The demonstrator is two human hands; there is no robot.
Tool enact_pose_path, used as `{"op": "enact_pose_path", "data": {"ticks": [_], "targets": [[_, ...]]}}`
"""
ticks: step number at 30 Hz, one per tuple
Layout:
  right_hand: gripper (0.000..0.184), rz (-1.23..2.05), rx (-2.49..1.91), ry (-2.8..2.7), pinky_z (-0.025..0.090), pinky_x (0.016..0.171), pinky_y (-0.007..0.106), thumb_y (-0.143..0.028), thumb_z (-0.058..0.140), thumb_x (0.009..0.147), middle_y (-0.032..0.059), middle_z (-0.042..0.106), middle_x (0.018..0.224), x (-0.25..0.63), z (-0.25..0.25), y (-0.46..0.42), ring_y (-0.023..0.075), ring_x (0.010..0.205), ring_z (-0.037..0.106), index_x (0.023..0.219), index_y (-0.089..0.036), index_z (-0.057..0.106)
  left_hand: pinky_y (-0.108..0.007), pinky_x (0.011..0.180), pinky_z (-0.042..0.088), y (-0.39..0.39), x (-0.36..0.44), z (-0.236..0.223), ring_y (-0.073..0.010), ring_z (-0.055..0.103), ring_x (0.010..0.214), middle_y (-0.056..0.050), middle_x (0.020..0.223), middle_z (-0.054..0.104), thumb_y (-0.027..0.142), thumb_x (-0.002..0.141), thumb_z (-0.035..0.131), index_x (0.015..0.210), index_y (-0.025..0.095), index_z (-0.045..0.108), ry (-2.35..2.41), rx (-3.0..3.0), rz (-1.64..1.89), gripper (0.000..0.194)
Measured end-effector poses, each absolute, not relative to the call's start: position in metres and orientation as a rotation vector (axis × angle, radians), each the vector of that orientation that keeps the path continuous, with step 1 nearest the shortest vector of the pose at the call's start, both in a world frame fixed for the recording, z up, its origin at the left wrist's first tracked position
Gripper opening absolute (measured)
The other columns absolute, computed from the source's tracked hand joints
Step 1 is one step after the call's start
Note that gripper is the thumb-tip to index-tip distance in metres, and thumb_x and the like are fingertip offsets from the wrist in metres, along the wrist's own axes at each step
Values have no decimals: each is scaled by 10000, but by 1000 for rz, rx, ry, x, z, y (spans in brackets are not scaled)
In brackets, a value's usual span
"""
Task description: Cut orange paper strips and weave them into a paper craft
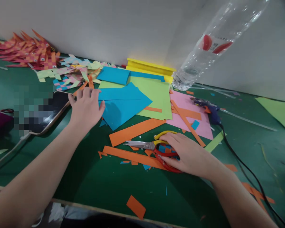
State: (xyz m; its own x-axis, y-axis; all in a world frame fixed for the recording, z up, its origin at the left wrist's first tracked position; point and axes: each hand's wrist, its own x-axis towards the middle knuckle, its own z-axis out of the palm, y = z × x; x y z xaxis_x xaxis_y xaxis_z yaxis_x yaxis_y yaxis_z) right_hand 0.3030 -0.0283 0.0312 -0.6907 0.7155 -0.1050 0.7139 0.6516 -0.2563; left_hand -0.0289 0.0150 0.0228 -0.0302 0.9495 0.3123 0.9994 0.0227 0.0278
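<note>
My right hand (188,153) grips a pair of scissors (146,144) by its yellow and red handles. The blades are nearly together, point to the left and lie over orange paper strips (135,156). My left hand (86,107) is palm down with fingers apart, at the left edge of some blue paper (123,106); I cannot tell whether it presses on the sheet. Just left of that hand lies a phone (51,112) with a cable plugged in. Beneath the blue paper are light green sheets (160,98), with a pink sheet (180,104) to their right.
A clear plastic bottle (197,63) stands at the back near a yellow folded strip (149,67). A glue gun (211,112) trails a black cord (242,164) on the right. Woven orange paper figures (35,52) and paper scraps (71,71) lie at the back left.
</note>
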Motion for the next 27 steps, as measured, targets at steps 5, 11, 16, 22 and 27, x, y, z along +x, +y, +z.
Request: {"op": "enact_pose_path", "data": {"ticks": [5, 11, 16, 22, 27], "targets": [[422, 395, -1221, -2880, 541, 938, 498, -443, 544, 899, 140, 683, 1205, 304, 30, -28, 312, 1131, 639, 1212, -166, 601, -783, 862, 419, 16, -41, 24, -528, 426, 1223, -303, 1313, 446, 390, 993, 359, 1299, 61, 456, -2236, -1998, -298, 460], [411, 398, -1207, -2857, 548, 933, 491, -428, 569, 882, 132, 689, 1195, 304, 30, -27, 308, 1128, 642, 1204, -175, 611, -802, 810, 429, 18, -45, 19, -567, 402, 1216, -323, 1332, 412, 428, 995, 325, 1317, 41, 440, -2299, -2028, -253, 517], [408, 410, -1220, -2838, 545, 933, 506, -436, 569, 880, 130, 689, 1201, 304, 28, -28, 310, 1126, 642, 1203, -189, 613, -772, 738, 476, 21, -56, 17, -535, 416, 1185, -317, 1336, 414, 436, 974, 382, 1304, 99, 445, -2305, -1992, -366, 475], [418, 413, -1216, -2882, 545, 935, 505, -437, 545, 897, 140, 678, 1214, 303, 29, -27, 313, 1140, 632, 1212, -167, 596, -756, 787, 484, 22, -62, 19, -529, 374, 1221, -289, 1347, 387, 467, 978, 353, 1313, 96, 453, -2378, -1988, -349, 509], [421, 408, -1236, -2898, 546, 933, 502, -446, 525, 908, 140, 670, 1227, 303, 31, -27, 313, 1144, 629, 1221, -172, 587, -721, 834, 478, 19, -53, 25, -522, 377, 1242, -289, 1351, 404, 426, 978, 363, 1300, 80, 477, -2354, -1959, -318, 486]]}}
